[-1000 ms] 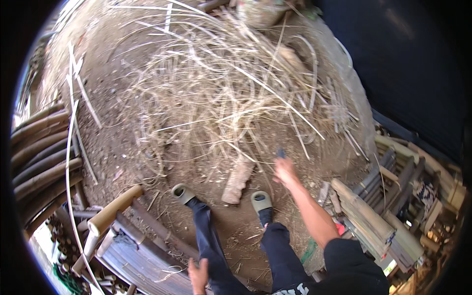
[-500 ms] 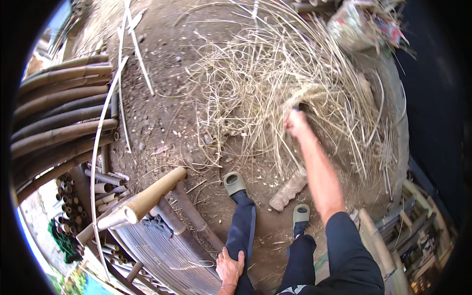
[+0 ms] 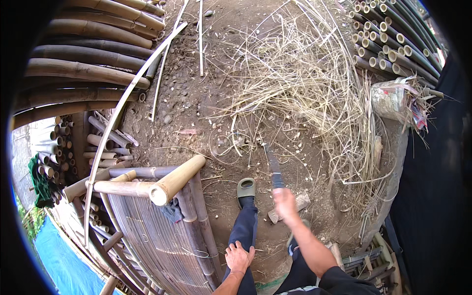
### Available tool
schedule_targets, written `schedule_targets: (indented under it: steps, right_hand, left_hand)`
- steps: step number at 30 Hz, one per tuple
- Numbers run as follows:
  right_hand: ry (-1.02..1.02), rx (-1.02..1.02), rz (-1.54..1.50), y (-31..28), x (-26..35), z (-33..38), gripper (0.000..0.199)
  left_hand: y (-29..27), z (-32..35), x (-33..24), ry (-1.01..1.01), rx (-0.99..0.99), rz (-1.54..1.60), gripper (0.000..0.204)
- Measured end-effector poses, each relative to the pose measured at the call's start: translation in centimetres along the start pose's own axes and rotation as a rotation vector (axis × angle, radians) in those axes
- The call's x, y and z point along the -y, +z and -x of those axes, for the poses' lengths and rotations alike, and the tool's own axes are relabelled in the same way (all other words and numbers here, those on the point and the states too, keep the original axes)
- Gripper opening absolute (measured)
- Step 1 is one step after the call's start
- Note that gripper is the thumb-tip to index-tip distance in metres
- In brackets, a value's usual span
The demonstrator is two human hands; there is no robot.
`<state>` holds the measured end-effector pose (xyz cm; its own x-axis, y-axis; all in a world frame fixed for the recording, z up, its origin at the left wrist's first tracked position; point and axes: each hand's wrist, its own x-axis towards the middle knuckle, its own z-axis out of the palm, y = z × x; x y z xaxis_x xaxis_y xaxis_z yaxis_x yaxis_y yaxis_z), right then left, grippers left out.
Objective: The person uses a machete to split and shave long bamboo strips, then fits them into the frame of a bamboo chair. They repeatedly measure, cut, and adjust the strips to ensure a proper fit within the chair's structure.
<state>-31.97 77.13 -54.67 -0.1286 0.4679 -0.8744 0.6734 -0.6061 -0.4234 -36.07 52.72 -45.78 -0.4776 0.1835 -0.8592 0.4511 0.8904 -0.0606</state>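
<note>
My right hand (image 3: 286, 202) is closed around the dark grip of a long knife (image 3: 273, 164). The blade points away from me over bare dirt, short of a tangled heap of pale bamboo strips (image 3: 290, 81). Just behind that hand, partly covered by it, a short wooden block (image 3: 297, 205) lies on the ground near my right foot. My left hand (image 3: 238, 256) rests on my left leg above the knee, fingers stretched out and holding nothing.
At my left stands a bamboo bench (image 3: 147, 231) with a thick pole (image 3: 179, 178) at its end. Thick bamboo poles (image 3: 88, 69) are stacked beyond it. A stuffed plastic sack (image 3: 391, 100) sits at the right, by more bamboo poles (image 3: 393, 42) and a dark sheet (image 3: 432, 182).
My right hand has drawn back from the strip heap toward me, and the knife blade now shows clearly. The heap's shape has shifted. My left hand has stayed on my leg. The view has shifted.
</note>
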Motion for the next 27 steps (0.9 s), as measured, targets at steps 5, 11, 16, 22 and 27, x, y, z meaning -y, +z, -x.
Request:
schedule_targets:
  steps: [5, 11, 16, 22, 27]
  right_hand:
    - [-1.012, -0.095, 0.849, 11.4, 9.7, -8.4, 0.061]
    - [-0.68, -0.139, 1.432, 10.2, 16.3, -23.5, 0.041]
    - [-0.599, -0.253, 1.633, -11.9, 10.2, -28.4, 0.061]
    - [-0.199, -0.685, 1.688, -37.3, 10.5, -29.8, 0.051]
    - [-0.545, -0.549, 1.062, -42.5, 2.7, -25.9, 0.031]
  left_hand:
    - [0.3, 0.0, -0.3, -0.07, 0.021, 0.045, 0.069]
    - [2.7, 1.5, -3.1, -0.197, -0.119, 0.099, 0.064]
    - [4.9, 3.0, -6.2, -0.218, -0.207, 0.042, 0.062]
    - [6.9, 3.1, -8.4, -0.213, -0.261, -0.055, 0.054]
    - [7.5, 2.6, -10.7, -0.235, -0.209, -0.2, 0.061]
